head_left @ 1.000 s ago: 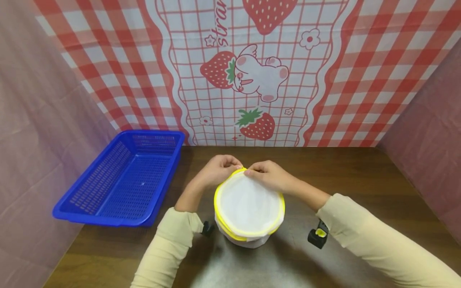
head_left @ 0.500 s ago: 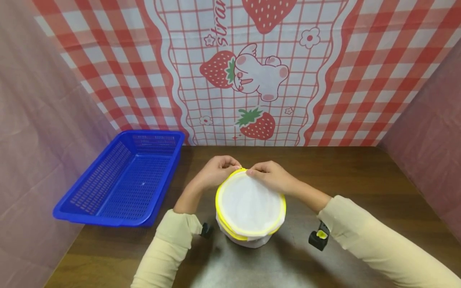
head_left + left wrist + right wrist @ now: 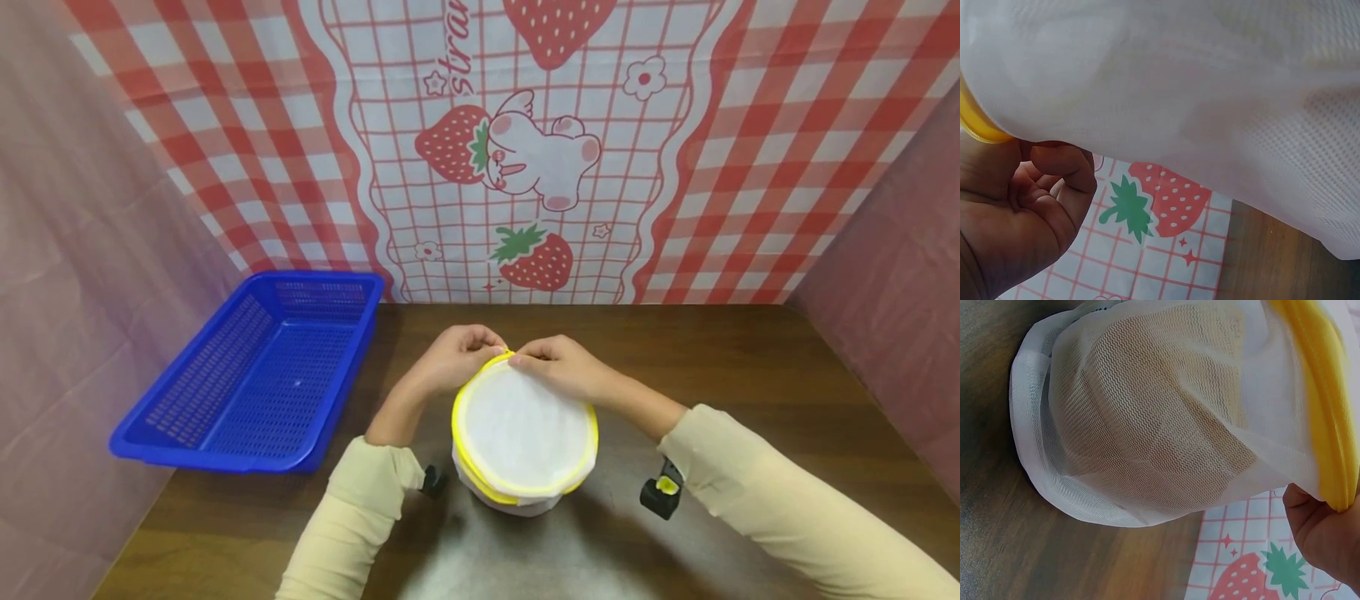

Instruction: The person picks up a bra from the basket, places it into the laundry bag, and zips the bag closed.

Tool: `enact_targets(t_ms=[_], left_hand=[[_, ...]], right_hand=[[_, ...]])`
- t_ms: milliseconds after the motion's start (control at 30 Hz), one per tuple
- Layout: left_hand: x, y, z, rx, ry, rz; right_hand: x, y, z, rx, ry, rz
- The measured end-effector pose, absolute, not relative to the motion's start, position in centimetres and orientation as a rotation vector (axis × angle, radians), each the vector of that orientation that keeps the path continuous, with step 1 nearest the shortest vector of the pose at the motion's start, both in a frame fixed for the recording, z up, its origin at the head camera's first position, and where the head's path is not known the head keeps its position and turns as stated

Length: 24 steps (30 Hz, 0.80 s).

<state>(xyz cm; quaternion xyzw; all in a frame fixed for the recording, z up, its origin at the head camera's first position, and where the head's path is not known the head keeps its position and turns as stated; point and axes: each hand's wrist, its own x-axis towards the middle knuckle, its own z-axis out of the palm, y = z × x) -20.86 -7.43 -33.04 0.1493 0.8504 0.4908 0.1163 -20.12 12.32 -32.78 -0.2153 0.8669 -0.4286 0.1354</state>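
Observation:
A round white mesh laundry bag (image 3: 525, 429) with a yellow zipper round its top stands upright on the wooden table. Through its mesh side in the right wrist view, something beige (image 3: 1166, 394) shows inside. At the far edge of the top, my left hand (image 3: 455, 358) pinches the yellow zipper edge with thumb and curled fingers. Close beside it, my right hand (image 3: 566, 367) grips the same rim, thumb on the white top. In the right wrist view the yellow zipper band (image 3: 1325, 400) runs down into the right hand's grasp. The zipper's pull is hidden by the fingers.
A blue plastic basket (image 3: 262, 383) with slotted walls stands on the table (image 3: 720, 367) at the left. Behind the table hangs a red-and-white strawberry cloth (image 3: 525, 150). Pinkish cloth walls (image 3: 90, 292) close off both sides.
The bag has shifted slightly to the right. Both hands stay at its far edge, with only very small movements.

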Motion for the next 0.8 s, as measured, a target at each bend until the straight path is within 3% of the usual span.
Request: enact_targets(t_ms=[800], left_hand=[[-20.83, -7.55, -33.26, 0.447, 2.494, 1.462]], right_hand=[[-20.08, 12.40, -32.91, -0.654, 2.475, -1.243]])
